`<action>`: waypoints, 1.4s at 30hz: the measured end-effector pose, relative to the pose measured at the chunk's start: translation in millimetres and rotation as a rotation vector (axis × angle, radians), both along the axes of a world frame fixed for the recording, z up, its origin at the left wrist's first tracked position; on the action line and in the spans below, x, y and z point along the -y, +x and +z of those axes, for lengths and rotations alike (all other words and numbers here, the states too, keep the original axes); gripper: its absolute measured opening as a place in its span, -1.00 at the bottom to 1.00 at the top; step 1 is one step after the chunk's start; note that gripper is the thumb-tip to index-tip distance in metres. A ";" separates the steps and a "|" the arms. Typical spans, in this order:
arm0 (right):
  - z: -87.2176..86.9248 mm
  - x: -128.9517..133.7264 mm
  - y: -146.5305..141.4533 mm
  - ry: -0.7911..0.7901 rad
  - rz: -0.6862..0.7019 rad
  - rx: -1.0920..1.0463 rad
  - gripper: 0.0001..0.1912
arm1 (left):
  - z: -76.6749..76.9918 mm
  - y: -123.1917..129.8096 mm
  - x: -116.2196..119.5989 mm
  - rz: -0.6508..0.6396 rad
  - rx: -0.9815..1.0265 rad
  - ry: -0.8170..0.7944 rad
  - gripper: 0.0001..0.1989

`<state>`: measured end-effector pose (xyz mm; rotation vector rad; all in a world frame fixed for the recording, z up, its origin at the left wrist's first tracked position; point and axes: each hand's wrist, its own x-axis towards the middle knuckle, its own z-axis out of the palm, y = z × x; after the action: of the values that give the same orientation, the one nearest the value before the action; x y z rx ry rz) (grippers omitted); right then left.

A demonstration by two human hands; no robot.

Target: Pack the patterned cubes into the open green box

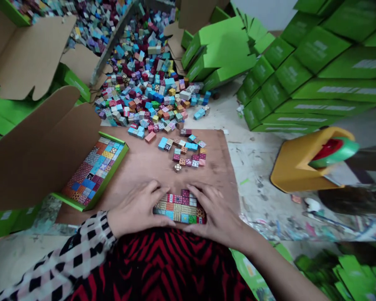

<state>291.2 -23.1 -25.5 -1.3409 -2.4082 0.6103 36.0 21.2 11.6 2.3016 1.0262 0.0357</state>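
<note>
Both hands frame a flat block of small patterned cubes [178,208] at the near edge of a brown board [138,167]. My left hand [141,207] grips its left end, thumb along the near side and fingers at the far side. Round its right end my right hand [211,213] is wrapped the same way. One dark red cube sticks out at the block's far edge. Beyond it, loose patterned cubes [191,146] lie in a rough ring, with a single cube [177,167] nearer the hands.
An open green box [125,152] filled with cubes stands at left, its brown lid raised. Behind the board spreads a large pile of cubes [144,83]. Green boxes [297,75] are stacked at the back right. A yellow tape dispenser [288,163] stands at right.
</note>
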 end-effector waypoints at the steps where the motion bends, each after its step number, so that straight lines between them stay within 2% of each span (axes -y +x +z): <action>1: 1.3 -6.5 1.0 0.031 -0.032 -0.017 -0.22 | 1.8 1.8 -4.4 0.023 -0.014 0.029 -0.40; 4: 2.5 -33.9 4.4 0.154 -0.189 -0.011 -0.56 | 0.6 13.0 -20.3 0.100 -0.014 0.110 -0.59; 6: 2.8 -53.9 5.6 0.191 -0.263 0.088 -0.59 | -5.1 25.6 -32.8 0.119 -0.007 0.155 -0.63; 10: 7.7 -81.2 3.9 0.141 -0.208 0.389 -0.53 | -16.6 55.4 -56.3 0.095 -0.076 0.225 -0.57; 14: 15.8 -87.3 4.3 0.130 -0.133 0.461 -0.61 | -19.1 72.4 -67.0 0.101 -0.139 0.262 -0.61; 19: 23.2 -84.6 10.6 0.117 -0.031 0.425 -0.75 | -20.3 66.6 -62.9 0.102 -0.086 0.210 -0.77; 23: 24.8 -85.6 9.5 0.141 0.061 0.386 -0.74 | -27.3 59.9 -59.1 0.094 -0.012 0.170 -0.72; 27: 20.8 -87.1 7.9 0.147 0.103 0.367 -0.76 | -33.7 55.3 -58.6 0.104 0.027 0.170 -0.79; 31: 6.3 -86.3 12.5 0.200 0.095 0.329 -0.74 | -33.3 46.3 -54.6 0.099 0.036 0.136 -0.80; 35: -8.2 -86.5 12.6 0.209 0.014 0.319 -0.63 | -29.0 38.7 -48.6 0.092 0.010 0.109 -0.78; 38: -7.5 -85.5 9.0 0.188 -0.036 0.335 -0.60 | -24.7 36.0 -46.1 0.099 0.045 0.075 -0.78; 42: 3.3 -81.4 6.0 0.119 -0.049 0.359 -0.65 | -19.0 33.8 -45.4 0.068 0.101 0.009 -0.74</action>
<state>297.1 58.3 -22.2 -1.5634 -2.6272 0.2214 69.8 66.6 -7.4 2.2480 1.0538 0.1824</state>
